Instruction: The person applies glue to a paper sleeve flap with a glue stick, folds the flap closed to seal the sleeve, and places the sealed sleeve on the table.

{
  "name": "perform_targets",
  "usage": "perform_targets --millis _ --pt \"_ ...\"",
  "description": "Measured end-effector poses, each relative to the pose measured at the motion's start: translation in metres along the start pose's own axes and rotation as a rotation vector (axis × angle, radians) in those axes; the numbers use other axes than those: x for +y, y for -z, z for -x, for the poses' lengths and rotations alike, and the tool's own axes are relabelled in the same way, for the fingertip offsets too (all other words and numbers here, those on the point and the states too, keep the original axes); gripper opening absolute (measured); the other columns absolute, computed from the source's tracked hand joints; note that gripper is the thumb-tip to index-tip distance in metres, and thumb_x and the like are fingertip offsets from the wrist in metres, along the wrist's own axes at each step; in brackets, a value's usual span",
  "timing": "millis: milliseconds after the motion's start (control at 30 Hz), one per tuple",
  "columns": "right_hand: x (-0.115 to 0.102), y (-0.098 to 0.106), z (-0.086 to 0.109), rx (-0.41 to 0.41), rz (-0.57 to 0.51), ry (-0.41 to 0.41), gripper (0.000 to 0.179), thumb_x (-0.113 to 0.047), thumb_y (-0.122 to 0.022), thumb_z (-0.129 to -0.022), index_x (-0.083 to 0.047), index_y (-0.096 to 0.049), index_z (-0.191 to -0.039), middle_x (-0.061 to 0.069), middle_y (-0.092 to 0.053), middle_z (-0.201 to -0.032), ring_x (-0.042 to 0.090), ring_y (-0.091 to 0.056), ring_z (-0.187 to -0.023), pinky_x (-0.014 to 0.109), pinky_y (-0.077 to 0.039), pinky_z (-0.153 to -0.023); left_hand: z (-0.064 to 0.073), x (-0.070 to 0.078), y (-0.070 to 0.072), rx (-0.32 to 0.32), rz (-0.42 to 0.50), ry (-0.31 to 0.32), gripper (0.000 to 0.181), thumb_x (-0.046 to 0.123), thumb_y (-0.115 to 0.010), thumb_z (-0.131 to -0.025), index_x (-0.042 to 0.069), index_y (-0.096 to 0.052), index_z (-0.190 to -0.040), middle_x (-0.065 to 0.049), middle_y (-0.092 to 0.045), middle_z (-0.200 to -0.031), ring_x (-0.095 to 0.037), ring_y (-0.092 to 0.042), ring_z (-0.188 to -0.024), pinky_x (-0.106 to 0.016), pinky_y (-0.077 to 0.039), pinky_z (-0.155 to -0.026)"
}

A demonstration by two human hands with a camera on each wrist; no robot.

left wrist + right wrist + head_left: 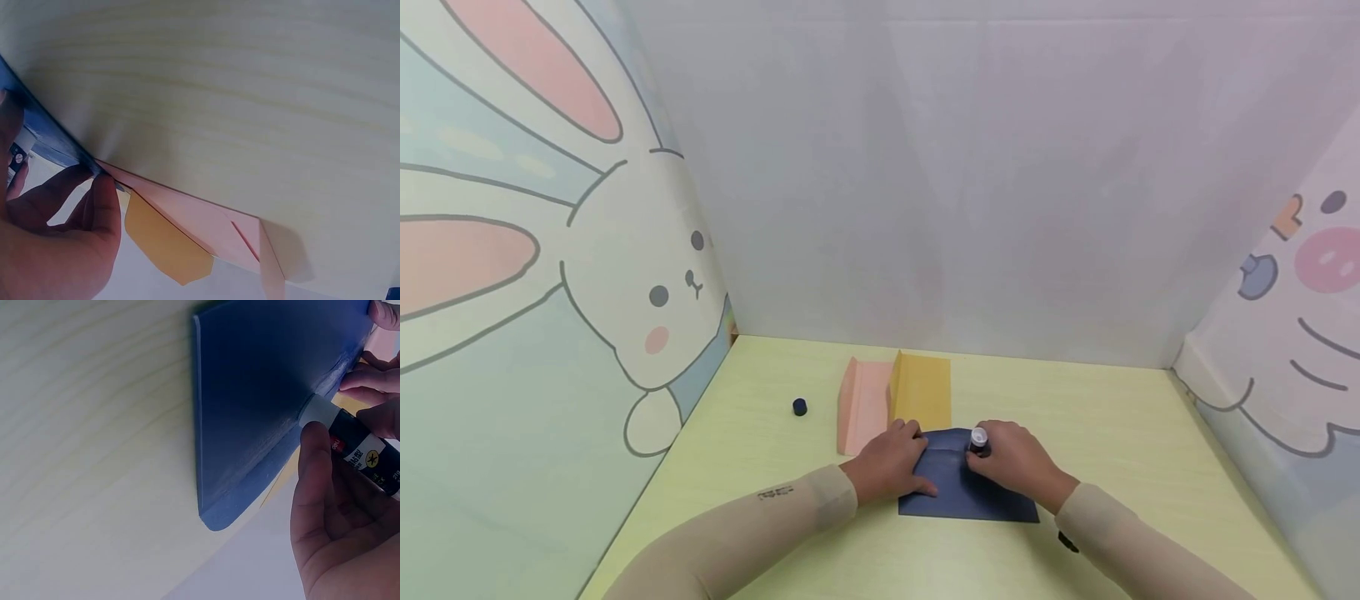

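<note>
A dark blue envelope lies at the front of the table, its narrow flap on the far side. Over its left end spreads my left hand, thumb on the paper and the other fingertips at the flap's left corner. My right hand grips a glue stick, dark with a white label. The stick's white open end meets the envelope along the flap fold, where whitish streaks show. In the head view the stick's white base points up.
Behind the blue envelope lie a pink envelope and a yellow envelope, side by side with raised left flaps. A small dark blue cap stands farther left on the pale wood-grain table. Walls with cartoon prints border the sides.
</note>
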State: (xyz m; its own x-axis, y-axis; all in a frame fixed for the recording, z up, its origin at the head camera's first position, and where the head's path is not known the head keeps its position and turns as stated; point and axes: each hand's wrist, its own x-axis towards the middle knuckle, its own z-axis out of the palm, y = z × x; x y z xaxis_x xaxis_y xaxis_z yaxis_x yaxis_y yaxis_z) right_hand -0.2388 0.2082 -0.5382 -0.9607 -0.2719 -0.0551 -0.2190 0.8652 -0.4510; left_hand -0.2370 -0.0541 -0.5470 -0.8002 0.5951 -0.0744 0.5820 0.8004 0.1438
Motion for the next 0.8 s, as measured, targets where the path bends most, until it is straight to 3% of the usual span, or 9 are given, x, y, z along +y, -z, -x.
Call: perform_targets --millis 233,367,533,700,800 --pt "0.0 0.001 0.002 0.012 0.011 -0.003 0.023 -0.021 -0.09 -0.097 -0.017 -0.068 -0.09 -0.004 -0.062 -0.079 0.014 -0.056 -0.073 0.034 -0.047 -0.072 0.0 -0.001 -0.002 -0.004 -0.003 0.002 0.088 0.078 -0.088 -0.096 0.012 -0.077 -0.154 -0.003 -0.071 -0.146 -0.015 -0.059 -0.115 -0.026 -0.061 -0.102" --pt "-0.002 0.008 0.01 0.072 0.008 0.017 0.02 -0.026 -0.094 -0.099 -0.019 -0.075 -0.096 -0.005 -0.073 -0.091 0.011 -0.065 -0.081 0.037 -0.057 -0.078 -0.001 -0.001 -0.002 -0.002 -0.012 -0.002 0.088 0.078 -0.087 -0.096 0.012 -0.077 -0.153 -0.004 -0.071 -0.145 -0.015 -0.06 -0.115 -0.026 -0.062 -0.102" --pt "0.001 0.025 0.024 0.16 -0.12 0.017 0.017 -0.029 -0.096 -0.101 -0.019 -0.084 -0.107 -0.004 -0.083 -0.103 0.006 -0.073 -0.088 0.033 -0.063 -0.08 -0.001 -0.001 -0.001 0.002 -0.012 0.003 0.087 0.078 -0.088 -0.095 0.013 -0.078 -0.151 -0.002 -0.071 -0.144 -0.014 -0.06 -0.115 -0.025 -0.061 -0.101" --pt "0.02 0.038 0.04 0.202 -0.261 -0.073 0.026 -0.03 -0.092 -0.105 -0.011 -0.086 -0.122 0.005 -0.088 -0.106 0.007 -0.073 -0.083 0.026 -0.058 -0.069 0.0 -0.002 -0.003 0.004 -0.002 0.003 0.086 0.077 -0.089 -0.095 0.012 -0.077 -0.152 -0.002 -0.071 -0.143 -0.014 -0.059 -0.115 -0.024 -0.061 -0.101" --pt "0.034 0.043 0.051 0.263 -0.283 -0.14 0.033 -0.029 -0.09 -0.107 -0.007 -0.084 -0.131 0.015 -0.088 -0.115 0.01 -0.075 -0.083 0.026 -0.058 -0.065 0.001 -0.003 -0.003 0.004 0.003 -0.002 0.086 0.075 -0.089 -0.096 0.012 -0.077 -0.153 -0.003 -0.071 -0.144 -0.015 -0.059 -0.116 -0.024 -0.061 -0.102"
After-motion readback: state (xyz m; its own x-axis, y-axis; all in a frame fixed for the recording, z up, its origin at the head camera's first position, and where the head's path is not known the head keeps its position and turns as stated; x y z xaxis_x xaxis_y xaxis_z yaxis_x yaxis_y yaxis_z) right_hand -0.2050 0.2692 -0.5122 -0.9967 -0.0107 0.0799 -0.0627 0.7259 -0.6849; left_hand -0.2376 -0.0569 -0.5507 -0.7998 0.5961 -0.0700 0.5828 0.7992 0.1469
